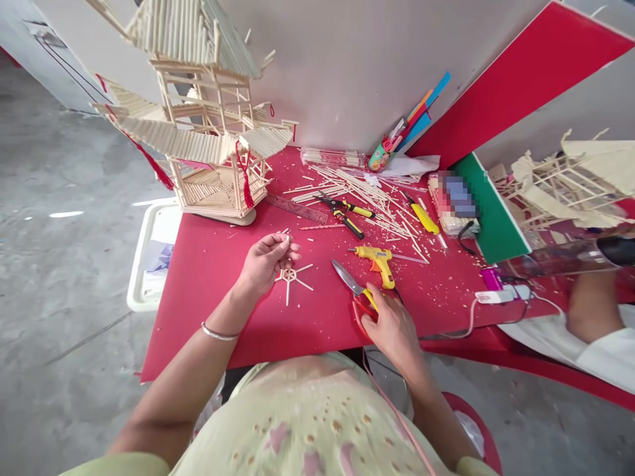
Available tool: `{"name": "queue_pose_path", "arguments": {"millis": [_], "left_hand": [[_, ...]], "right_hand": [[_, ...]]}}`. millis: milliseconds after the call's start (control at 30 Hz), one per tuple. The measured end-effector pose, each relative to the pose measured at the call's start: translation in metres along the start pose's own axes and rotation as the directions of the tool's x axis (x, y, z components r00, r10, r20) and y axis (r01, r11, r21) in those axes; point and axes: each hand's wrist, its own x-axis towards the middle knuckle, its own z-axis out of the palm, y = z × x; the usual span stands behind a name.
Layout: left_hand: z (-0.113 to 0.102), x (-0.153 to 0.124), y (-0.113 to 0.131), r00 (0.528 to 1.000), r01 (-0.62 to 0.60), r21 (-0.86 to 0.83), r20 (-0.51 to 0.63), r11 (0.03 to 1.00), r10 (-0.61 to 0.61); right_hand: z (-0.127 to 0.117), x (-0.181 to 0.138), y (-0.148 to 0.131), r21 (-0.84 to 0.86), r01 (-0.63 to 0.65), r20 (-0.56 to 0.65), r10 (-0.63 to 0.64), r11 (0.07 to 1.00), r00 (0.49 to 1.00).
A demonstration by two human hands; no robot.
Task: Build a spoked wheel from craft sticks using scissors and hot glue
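My left hand (265, 262) is closed in a pinch over the table, its fingertips together; whatever small pale bit may be between them is too small to make out. Just below it, a small star-shaped frame of thin wooden sticks (297, 275) lies flat, with spokes around a little hexagon. My right hand (393, 325) is on the red and yellow handles of a pair of scissors (350, 277), whose blades point up and to the left. Beyond the scissors lies a yellow hot glue gun (378, 261) with a clear glue stick out of its back.
A stick-built pagoda (203, 145) with red tassels stands back left. Behind lie scattered sticks (357, 188), pliers (350, 215), a ruler (297, 207), a yellow cutter (423, 217) and a pen cup (381, 155). A power strip (501, 295) and another person's arm (595, 301) are right.
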Motion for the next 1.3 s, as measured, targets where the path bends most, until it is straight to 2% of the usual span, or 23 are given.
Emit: {"name": "queue_pose_path", "arguments": {"millis": [133, 200, 300, 467, 633, 967, 1200, 1300], "left_hand": [[0.005, -0.001, 0.0, 0.998, -0.03, 0.017, -0.054, 0.999, 0.031], [0.008, -0.001, 0.001, 0.994, -0.061, 0.025, -0.093, 0.998, 0.063], [0.009, 0.0, 0.002, 0.985, -0.107, 0.047, -0.132, 0.993, 0.112], [0.003, 0.005, 0.003, 0.953, -0.197, 0.132, -0.206, 0.972, 0.221], [-0.002, 0.009, 0.002, 0.92, -0.241, 0.176, -0.272, 0.955, 0.282], [-0.002, 0.011, -0.005, 0.904, -0.273, 0.234, -0.27, 0.933, 0.332], [-0.002, 0.007, -0.004, 0.868, -0.295, 0.426, -0.254, 0.855, 0.426], [-0.004, 0.006, -0.003, 0.863, -0.302, 0.453, -0.243, 0.839, 0.442]], "right_hand": [[-0.008, 0.014, -0.031, 0.31, 0.091, -0.078, -0.07, 0.946, 0.994], [-0.009, 0.028, -0.054, 0.384, 0.126, -0.152, -0.072, 0.915, 0.986], [-0.008, 0.054, -0.085, 0.365, 0.18, -0.199, -0.112, 0.913, 0.974], [-0.003, 0.089, -0.115, 0.246, 0.225, -0.122, -0.2, 0.943, 0.972], [0.005, 0.101, -0.125, 0.267, 0.259, -0.116, -0.236, 0.928, 0.965], [0.005, 0.102, -0.127, 0.422, 0.197, -0.029, -0.204, 0.885, 0.978], [0.003, 0.1, -0.131, 0.369, 0.184, 0.007, -0.201, 0.911, 0.98], [0.006, 0.101, -0.132, 0.359, 0.176, 0.017, -0.195, 0.916, 0.981]]}}
